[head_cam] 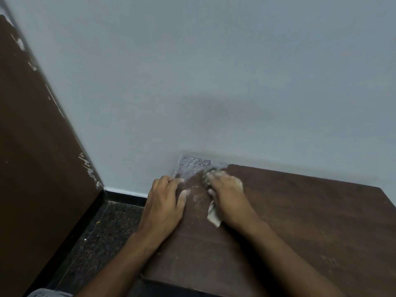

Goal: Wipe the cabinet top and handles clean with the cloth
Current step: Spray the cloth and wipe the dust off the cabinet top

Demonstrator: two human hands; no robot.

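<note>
The dark brown cabinet top [300, 221] fills the lower right, its far left corner smeared with whitish-grey dust or paint [190, 166]. My right hand [227, 194] presses a dirty beige cloth [214, 218] down on the top beside that smeared corner; the cloth shows under the palm and at the fingertips. My left hand [165, 202] rests over the cabinet's left edge, fingers curled over the edge and thumb flat on the surface. The cabinet's handles are out of view.
A pale grey wall [214, 71] stands directly behind the cabinet. A brown door or panel [32, 146] with white paint scuffs along its edge rises at the left. Dark speckled floor [102, 228] and black skirting lie between the panel and the cabinet.
</note>
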